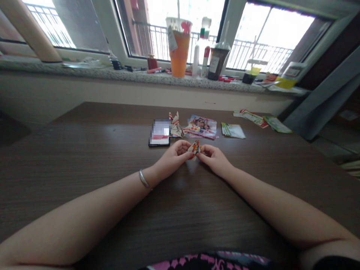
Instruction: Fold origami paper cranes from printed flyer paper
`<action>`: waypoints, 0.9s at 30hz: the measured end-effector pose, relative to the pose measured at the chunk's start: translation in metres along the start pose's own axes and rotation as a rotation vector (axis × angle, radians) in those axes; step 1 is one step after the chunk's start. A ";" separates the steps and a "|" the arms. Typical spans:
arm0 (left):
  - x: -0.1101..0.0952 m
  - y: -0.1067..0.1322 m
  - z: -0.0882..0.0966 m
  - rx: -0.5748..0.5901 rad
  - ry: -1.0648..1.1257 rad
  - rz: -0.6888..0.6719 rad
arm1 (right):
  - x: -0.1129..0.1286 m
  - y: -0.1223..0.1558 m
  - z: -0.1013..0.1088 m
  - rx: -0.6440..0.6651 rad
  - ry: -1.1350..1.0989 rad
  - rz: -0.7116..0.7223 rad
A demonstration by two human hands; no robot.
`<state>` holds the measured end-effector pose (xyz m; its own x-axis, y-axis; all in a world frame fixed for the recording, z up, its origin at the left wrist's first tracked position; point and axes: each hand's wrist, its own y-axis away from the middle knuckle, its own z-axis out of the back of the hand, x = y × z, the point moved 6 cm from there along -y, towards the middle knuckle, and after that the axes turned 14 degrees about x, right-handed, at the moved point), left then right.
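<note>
A small folded piece of printed paper (195,148) is pinched between both hands just above the dark wooden table (84,157). My left hand (173,159), with a silver bracelet on its wrist, closes its fingertips on the paper's left side. My right hand (215,159) closes on the right side. A finished folded paper figure (176,125) stands on the table just beyond the hands, next to a phone (159,133).
A stack of printed flyers (201,126), a fanned set of green cards (233,130) and more leaflets (254,117) lie further back. On the stone windowsill stand an orange drink cup (179,48), a bottle (203,45), a dark drink cup (218,60) and small clutter.
</note>
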<state>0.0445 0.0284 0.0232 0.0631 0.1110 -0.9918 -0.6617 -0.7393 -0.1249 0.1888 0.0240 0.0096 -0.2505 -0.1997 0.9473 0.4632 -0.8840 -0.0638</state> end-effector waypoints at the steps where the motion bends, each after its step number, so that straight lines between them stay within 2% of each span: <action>1: 0.000 0.000 0.000 0.012 -0.012 0.001 | 0.000 0.000 0.000 0.014 -0.009 -0.002; 6: 0.001 -0.001 -0.001 0.055 -0.063 -0.011 | 0.000 0.000 -0.003 0.067 -0.037 -0.008; 11: 0.002 -0.001 0.002 0.028 -0.102 -0.001 | 0.001 0.000 -0.003 0.033 -0.053 0.034; 14: 0.002 -0.002 0.002 0.024 -0.132 0.014 | 0.004 0.001 -0.002 0.021 -0.114 0.069; 21: 0.005 -0.002 -0.002 0.078 -0.147 0.041 | 0.003 0.001 0.002 0.005 -0.248 0.037; 27: 0.005 0.000 -0.003 0.094 -0.216 0.067 | 0.002 0.002 0.000 0.036 -0.360 0.053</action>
<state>0.0474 0.0272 0.0180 -0.1377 0.2103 -0.9679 -0.7266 -0.6856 -0.0456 0.1889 0.0218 0.0115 0.0869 -0.0780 0.9932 0.4985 -0.8597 -0.1112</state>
